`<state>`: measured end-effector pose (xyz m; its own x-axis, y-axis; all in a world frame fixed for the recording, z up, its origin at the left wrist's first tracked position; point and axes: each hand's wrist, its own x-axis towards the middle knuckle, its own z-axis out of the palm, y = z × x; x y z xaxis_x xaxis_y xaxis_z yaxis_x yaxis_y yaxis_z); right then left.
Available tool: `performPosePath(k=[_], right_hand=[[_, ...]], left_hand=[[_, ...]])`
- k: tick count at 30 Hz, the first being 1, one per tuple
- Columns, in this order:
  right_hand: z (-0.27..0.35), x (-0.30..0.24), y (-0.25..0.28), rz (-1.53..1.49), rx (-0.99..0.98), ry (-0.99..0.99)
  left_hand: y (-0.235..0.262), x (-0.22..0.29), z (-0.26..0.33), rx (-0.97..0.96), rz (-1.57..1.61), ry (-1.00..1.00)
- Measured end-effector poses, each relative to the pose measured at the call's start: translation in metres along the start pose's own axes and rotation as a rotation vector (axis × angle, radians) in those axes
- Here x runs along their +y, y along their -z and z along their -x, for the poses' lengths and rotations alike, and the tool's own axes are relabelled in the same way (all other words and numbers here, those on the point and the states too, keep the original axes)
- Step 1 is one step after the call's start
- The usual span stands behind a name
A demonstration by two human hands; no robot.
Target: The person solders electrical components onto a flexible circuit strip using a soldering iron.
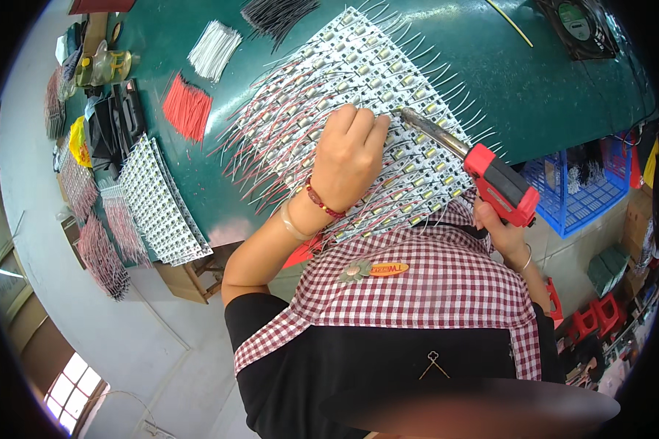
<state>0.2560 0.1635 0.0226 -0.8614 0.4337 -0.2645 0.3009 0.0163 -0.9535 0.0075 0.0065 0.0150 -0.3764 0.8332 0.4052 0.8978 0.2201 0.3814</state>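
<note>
Smooth green surface (pixel 534 95), bearing near its edge one gridded white circuit-board sheet (pixel 373 80), best kept flat. Red-and-black plastic soldering gun (pixel 487 168), metal tip at the sheet, wrapped by right hand (pixel 499 230); left hand (pixel 351 150), fingertips bunched there, any pinched item hidden. Wires (pixel 260 146), thin, flexible, red and pale: best steadied throughout heating.

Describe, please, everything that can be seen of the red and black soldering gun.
The soldering gun has a glossy, plastic-looking red body with a black section along it, and a slim metal barrel, darker toward its tip. The right hand holds it from below. It slants up and leftward, the barrel over the circuit-board panel, the tip close to the left hand. Whether the tip touches anything cannot be told.
</note>
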Motion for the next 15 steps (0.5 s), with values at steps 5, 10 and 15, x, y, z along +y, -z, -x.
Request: performPosePath(k=[5, 10, 15], right_hand=[[0.001, 0.011, 0.008, 0.014, -0.085, -0.114], [0.003, 0.004, 0.003, -0.065, -0.002, -0.084], [-0.003, -0.004, 0.006, -0.175, -0.02, -0.07]], left_hand=[[-0.002, 0.001, 0.0, -0.006, -0.011, 0.004], [0.0, 0.002, 0.0, -0.036, -0.024, -0.002], [0.002, 0.002, 0.001, -0.056, -0.067, -0.002]])
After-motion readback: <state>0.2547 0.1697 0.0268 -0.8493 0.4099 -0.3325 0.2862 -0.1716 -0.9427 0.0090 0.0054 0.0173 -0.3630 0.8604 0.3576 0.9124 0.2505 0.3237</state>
